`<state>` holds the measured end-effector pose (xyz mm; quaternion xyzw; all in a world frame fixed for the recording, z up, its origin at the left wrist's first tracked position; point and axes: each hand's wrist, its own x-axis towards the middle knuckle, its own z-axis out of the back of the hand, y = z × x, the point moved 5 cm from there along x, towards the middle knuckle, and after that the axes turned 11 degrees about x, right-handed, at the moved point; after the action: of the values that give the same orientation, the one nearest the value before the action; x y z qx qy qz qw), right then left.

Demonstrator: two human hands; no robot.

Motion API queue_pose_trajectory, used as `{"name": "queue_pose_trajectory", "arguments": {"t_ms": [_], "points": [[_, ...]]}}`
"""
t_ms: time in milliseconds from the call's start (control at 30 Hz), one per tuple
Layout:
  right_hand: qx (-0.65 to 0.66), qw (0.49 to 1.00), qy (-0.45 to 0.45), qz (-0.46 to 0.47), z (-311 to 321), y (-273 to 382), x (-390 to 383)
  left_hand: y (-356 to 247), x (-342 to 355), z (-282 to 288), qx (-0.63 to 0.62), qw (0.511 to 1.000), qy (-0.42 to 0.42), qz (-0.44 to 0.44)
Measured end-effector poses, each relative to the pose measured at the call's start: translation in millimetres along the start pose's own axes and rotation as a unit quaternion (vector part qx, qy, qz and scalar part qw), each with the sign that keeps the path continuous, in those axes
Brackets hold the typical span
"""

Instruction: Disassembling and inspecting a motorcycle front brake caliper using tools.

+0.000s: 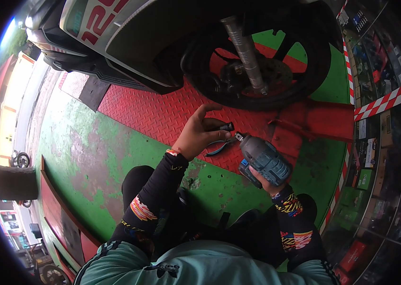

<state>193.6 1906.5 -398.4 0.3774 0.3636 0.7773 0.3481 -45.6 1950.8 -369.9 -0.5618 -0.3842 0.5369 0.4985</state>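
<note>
My left hand (195, 133) pinches a small black socket (227, 127) with thumb and fingers, close by the square tip of a grey and blue cordless impact wrench (269, 161). My right hand (269, 183) grips that wrench, its tip pointing up and left. A curved hand tool with dark blue handles (215, 151) lies on the red tread plate (146, 114), just beneath my left hand. Above both hands stands the black front wheel (307, 90) of a motorcycle, with its silver fork leg (243, 52) and a brake disc partly behind it.
The motorcycle's white and black bodywork (91, 28) fills the upper left. Green floor (82, 166) surrounds the plate. A red metal piece (324, 121) extends rightward from the wheel. Glass cases with boxes (366, 152) line the right. Red boards (55, 209), a grey pillar (8, 183) and parked motorbikes are at left.
</note>
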Motion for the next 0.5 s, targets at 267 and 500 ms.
{"name": "queue_pose_trajectory", "arguments": {"t_ms": [267, 500], "points": [[0.090, 0.995, -0.033, -0.019, 2.4, -8.0, 2.6, 0.0, 6.6, 10.7, 0.014, 0.994, 0.103, -0.020], [0.026, 0.990, 0.135, 0.005, -11.4, 2.4, 13.1, -6.6, 3.8, 26.8, 0.179, 0.954, 0.238, -0.022]]}}
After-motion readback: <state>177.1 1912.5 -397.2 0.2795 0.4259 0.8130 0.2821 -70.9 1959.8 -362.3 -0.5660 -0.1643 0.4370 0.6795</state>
